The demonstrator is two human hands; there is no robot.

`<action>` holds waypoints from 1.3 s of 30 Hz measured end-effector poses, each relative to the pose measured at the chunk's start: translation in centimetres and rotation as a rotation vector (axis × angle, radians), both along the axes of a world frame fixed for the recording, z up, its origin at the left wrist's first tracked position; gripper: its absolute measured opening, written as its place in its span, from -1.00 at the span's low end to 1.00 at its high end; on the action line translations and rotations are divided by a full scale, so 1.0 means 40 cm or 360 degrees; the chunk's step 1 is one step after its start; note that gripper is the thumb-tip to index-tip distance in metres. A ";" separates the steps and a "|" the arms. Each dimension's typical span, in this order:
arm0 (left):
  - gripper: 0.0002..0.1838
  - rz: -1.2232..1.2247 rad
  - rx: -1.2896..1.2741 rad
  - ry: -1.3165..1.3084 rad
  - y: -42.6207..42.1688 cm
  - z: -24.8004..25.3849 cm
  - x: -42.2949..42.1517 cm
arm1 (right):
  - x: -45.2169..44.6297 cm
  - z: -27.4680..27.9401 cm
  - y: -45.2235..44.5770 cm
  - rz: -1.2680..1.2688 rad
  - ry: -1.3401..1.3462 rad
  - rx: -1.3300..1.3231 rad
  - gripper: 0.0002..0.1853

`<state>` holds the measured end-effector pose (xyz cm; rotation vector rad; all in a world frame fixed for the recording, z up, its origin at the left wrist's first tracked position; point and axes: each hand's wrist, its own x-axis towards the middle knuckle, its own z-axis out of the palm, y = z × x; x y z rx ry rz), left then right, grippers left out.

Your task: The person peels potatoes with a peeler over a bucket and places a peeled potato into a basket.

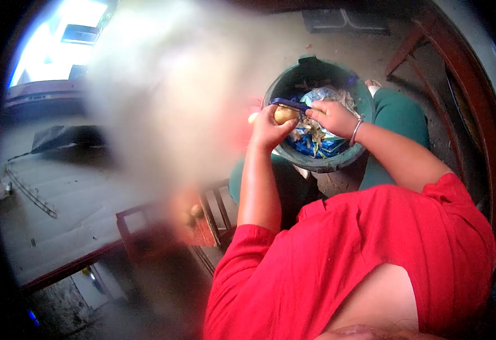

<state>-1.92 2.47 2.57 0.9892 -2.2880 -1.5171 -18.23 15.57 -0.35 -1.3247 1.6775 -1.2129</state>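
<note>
Over the near-left part of a dark green bucket [325,164], my left hand [269,129] is closed around a pale yellow potato [285,115]. My right hand [334,118], with a bracelet at its wrist, grips the end of a dark blue peeler [289,104]. The peeler's far end lies across the top of the potato, and its blade is too small to make out. Inside the bucket are scraps [317,135] and crumpled blue and white plastic [321,148].
A pale table [66,209] extends on the left. A red chair or stool with round items [195,214] stands below centre. Dark red wooden framing [475,73] borders the right side. A whitish blur hides much of the upper left and centre.
</note>
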 end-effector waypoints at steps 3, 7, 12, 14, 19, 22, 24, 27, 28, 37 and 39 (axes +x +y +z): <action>-0.67 -0.0022 -0.0120 0.0000 -0.007 -0.013 0.001 | -0.002 -0.002 -0.002 0.0031 -0.0109 0.0095 -0.67; -0.63 -0.0025 -0.0059 -0.0065 -0.005 -0.010 0.001 | 0.000 -0.024 -0.008 0.0002 -0.0112 0.0075 -0.66; -0.49 0.0048 0.0281 0.0234 -0.006 -0.022 0.004 | -0.051 -0.040 -0.030 -0.0327 -0.0200 0.0368 -0.62; -0.47 0.0057 0.0181 0.0261 -0.007 -0.022 0.001 | -0.064 -0.012 -0.030 -0.0323 -0.0232 0.0445 -0.61; -0.39 0.0017 -0.0061 0.0222 0.000 -0.001 0.005 | -0.020 0.011 0.003 -0.0151 -0.0166 0.0198 -0.61; -0.32 0.0025 -0.0097 0.0193 -0.002 0.002 0.001 | -0.009 -0.015 -0.005 -0.0099 0.0016 -0.0010 -0.64; -0.32 0.0010 -0.0071 -0.0068 -0.009 0.001 0.001 | -0.003 -0.025 -0.005 -0.0047 0.0095 -0.0147 -0.67; -0.30 0.0058 0.0079 0.0219 -0.014 -0.048 0.005 | 0.007 -0.015 -0.002 -0.0009 0.0164 -0.0140 -0.70; -0.30 0.0051 0.0087 0.0232 -0.013 -0.047 0.006 | 0.010 -0.013 -0.001 0.0001 0.0239 -0.0162 -0.69; -0.41 -0.0027 -0.0189 0.0021 -0.018 -0.038 0.004 | -0.009 -0.013 -0.007 -0.0070 0.0231 -0.0078 -0.67; -0.40 -0.0014 -0.0228 0.0055 -0.016 -0.038 0.003 | -0.015 -0.013 -0.010 -0.0087 0.0188 0.0012 -0.67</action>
